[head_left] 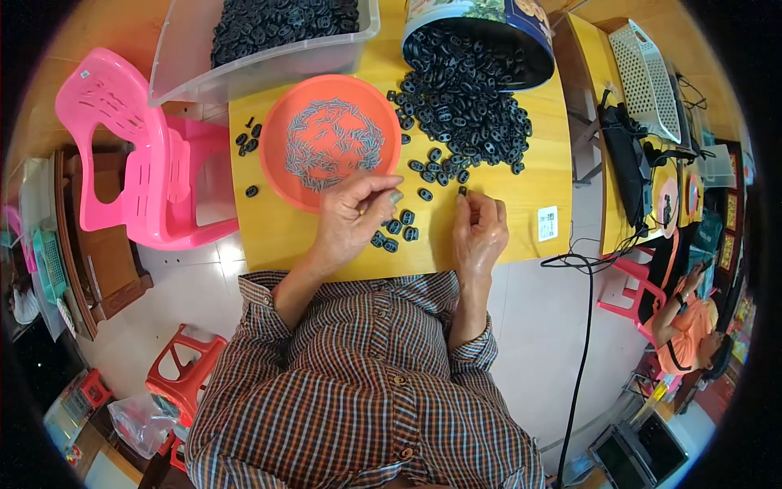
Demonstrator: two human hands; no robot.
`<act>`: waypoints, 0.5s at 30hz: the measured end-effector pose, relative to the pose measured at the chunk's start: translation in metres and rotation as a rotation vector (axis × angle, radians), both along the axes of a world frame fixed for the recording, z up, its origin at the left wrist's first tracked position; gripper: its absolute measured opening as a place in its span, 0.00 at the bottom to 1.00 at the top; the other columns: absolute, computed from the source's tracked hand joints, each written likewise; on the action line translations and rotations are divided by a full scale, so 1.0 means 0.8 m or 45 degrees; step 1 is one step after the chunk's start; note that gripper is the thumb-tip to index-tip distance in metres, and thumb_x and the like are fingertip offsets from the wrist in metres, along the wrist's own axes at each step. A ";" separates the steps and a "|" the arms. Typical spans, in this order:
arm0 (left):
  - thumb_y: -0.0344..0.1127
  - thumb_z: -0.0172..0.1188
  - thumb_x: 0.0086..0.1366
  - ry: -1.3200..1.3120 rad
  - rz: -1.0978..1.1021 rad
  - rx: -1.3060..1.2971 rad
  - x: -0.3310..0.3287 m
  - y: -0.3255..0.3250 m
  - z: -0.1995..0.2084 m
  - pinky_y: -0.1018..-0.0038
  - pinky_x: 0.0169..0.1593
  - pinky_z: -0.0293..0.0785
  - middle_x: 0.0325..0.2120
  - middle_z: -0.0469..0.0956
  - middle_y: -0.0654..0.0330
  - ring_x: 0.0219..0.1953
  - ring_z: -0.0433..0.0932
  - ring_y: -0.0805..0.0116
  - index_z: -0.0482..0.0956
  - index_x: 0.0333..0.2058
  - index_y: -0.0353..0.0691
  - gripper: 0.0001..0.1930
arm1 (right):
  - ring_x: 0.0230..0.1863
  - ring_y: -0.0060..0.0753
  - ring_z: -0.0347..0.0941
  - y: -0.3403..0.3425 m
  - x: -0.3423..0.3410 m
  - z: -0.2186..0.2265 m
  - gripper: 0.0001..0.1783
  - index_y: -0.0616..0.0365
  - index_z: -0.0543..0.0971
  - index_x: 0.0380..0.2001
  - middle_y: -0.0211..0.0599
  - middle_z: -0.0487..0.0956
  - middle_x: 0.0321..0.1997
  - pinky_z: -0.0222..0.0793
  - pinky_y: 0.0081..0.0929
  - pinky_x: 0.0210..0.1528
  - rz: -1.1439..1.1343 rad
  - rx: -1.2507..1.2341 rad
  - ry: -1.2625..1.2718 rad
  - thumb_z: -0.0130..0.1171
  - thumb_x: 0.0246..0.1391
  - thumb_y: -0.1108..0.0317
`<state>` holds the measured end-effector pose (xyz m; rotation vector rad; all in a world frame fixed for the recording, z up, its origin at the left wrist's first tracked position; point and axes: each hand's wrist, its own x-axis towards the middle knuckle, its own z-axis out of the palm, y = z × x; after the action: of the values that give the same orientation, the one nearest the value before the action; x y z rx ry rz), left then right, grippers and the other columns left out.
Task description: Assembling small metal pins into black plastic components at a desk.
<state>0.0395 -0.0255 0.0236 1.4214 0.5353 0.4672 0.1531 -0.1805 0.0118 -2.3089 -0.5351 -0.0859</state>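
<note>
My left hand [352, 218] is over the near rim of an orange plate [275, 175], fingers curled and thumb close to the forefinger; whatever it holds, if anything, is too small to make out. On the plate lie many small silvery screws [305, 147], spread in a ring. To its right, my right hand [481, 235] pinches a small black oval plastic piece [463, 191] between thumb and fingertips. Between my hands several similar black pieces [391, 244] lie on the yellow table [521, 220]. A few loose ones [425, 195] sit just beyond.
A tipped tub [529, 33] spills a large heap of black pieces [481, 122] at the far right. A clear plastic bin [269, 73] full of black pieces stands far left. A pink chair [147, 163] is beside the table; a black cable [582, 350] hangs at right. Another person [688, 334] sits far right.
</note>
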 end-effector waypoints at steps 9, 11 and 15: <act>0.21 0.57 0.58 -0.011 -0.116 -0.005 0.011 -0.018 0.002 0.85 0.26 0.66 0.25 0.72 0.64 0.24 0.70 0.83 0.78 0.40 0.32 0.10 | 0.22 0.46 0.72 0.006 0.004 0.000 0.04 0.59 0.76 0.29 0.42 0.73 0.25 0.69 0.37 0.22 0.053 -0.195 -0.137 0.59 0.49 0.73; 0.22 0.57 0.58 -0.023 -0.137 0.026 0.008 -0.022 -0.006 0.84 0.25 0.65 0.24 0.71 0.64 0.23 0.69 0.82 0.78 0.40 0.32 0.10 | 0.22 0.47 0.72 0.007 0.003 0.009 0.03 0.60 0.75 0.29 0.43 0.73 0.25 0.69 0.38 0.23 0.062 -0.149 -0.165 0.58 0.49 0.73; 0.24 0.57 0.58 0.042 -0.206 0.132 0.010 -0.030 -0.013 0.80 0.23 0.65 0.21 0.71 0.63 0.21 0.70 0.79 0.79 0.40 0.34 0.10 | 0.22 0.48 0.73 -0.005 -0.002 -0.003 0.03 0.63 0.74 0.27 0.49 0.74 0.23 0.68 0.36 0.24 0.085 0.053 -0.004 0.57 0.50 0.74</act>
<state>0.0473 -0.0493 0.0128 1.5602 0.4232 0.3468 0.1512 -0.1842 0.0092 -2.2490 -0.6055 -0.0676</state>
